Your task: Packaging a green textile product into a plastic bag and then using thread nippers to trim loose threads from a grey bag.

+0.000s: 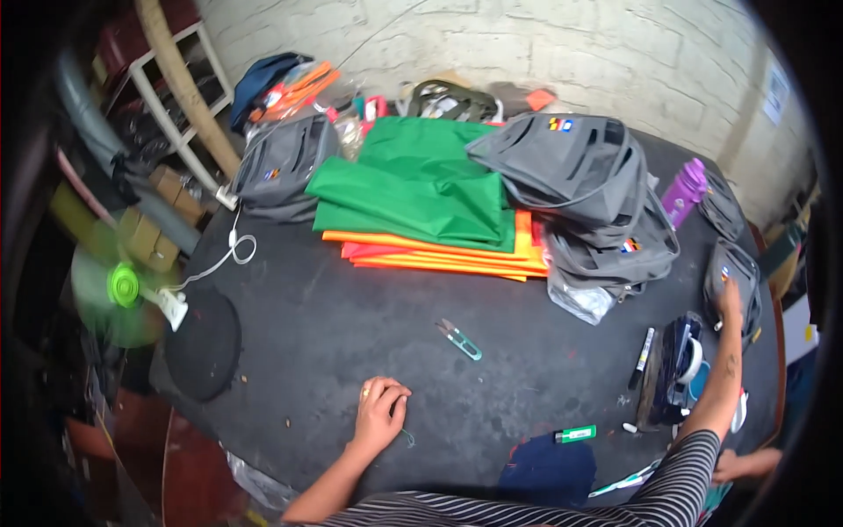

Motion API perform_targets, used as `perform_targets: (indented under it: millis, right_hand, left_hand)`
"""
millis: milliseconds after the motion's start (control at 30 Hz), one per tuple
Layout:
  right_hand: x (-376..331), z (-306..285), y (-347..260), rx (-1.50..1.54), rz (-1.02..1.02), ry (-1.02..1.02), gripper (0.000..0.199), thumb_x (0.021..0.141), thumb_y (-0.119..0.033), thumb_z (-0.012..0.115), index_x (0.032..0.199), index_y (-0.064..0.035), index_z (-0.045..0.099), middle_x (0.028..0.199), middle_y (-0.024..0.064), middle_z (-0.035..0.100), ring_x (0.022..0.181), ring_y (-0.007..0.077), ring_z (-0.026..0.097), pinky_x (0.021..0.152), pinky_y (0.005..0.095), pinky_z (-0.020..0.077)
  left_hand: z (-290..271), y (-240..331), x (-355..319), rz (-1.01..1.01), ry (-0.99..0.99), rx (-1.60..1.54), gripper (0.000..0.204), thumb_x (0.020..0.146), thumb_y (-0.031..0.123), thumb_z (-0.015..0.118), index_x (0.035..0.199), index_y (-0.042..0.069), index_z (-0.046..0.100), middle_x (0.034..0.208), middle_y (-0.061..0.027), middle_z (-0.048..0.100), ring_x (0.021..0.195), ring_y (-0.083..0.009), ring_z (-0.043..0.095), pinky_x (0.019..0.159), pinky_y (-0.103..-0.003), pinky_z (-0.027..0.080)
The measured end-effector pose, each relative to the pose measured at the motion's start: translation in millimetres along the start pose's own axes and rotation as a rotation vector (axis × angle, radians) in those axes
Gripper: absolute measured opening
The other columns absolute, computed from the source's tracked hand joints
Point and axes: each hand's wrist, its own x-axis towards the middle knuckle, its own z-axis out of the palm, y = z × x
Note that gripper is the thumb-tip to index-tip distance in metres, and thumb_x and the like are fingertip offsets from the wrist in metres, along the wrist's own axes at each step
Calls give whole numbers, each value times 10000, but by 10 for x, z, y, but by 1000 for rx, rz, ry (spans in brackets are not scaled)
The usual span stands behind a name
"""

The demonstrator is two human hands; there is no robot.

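My left hand (pixel 382 408) rests on the dark table, palm down, its fingers loosely bent and holding nothing I can see. A short bit of green thread (pixel 409 437) lies beside it. Beyond it are small thread snips (pixel 458 340) with a teal handle. My right arm stretches to the far right, where my right hand (pixel 730 301) grips a grey backpack (pixel 742 270) at the table's edge. Its fingertips are small and partly unclear. Another grey backpack (pixel 722 209) lies just behind that one.
Folded green fabric (pixel 413 189) tops orange sheets (pixel 439 261). Grey backpacks (pixel 571 167) are piled beside it, near a purple bottle (pixel 684 193). A marker (pixel 642 358), a dark pouch (pixel 676 364) and a green lighter (pixel 575 434) lie nearer. A green fan (pixel 123 285) spins left. Another person's hand (pixel 733 465) shows lower right.
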Motion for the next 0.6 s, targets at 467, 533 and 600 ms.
perform_targets:
  millis: [467, 533, 600]
  right_hand:
    - [-738, -281, -598, 62, 151, 290, 396, 910, -379, 453, 1217, -137, 510, 1209, 170, 527, 1086, 388, 538, 848, 483, 465]
    - [-694, -699, -535, 188, 259, 615, 392, 906, -418, 445, 1151, -131, 552, 1170, 148, 545, 1036, 381, 558, 830, 481, 465]
    - [-513, -1234, -274, 298, 346, 846, 477, 869, -510, 474, 1162, -156, 601, 1125, 147, 581, 1010, 372, 574, 829, 467, 466]
  left_hand:
    - [79, 193, 31, -31, -22, 145, 109, 758, -5, 600, 844, 58, 624, 924, -86, 555, 947, -282, 521, 839, -388, 414]
    - [99, 176, 36, -24, -40, 124, 116, 756, -4, 603, 851, 60, 624, 925, -85, 556, 950, -281, 521, 844, -387, 413]
    - [113, 171, 36, -1, -24, 107, 126, 755, 3, 608, 865, 63, 623, 932, -84, 557, 958, -280, 518, 857, -386, 409]
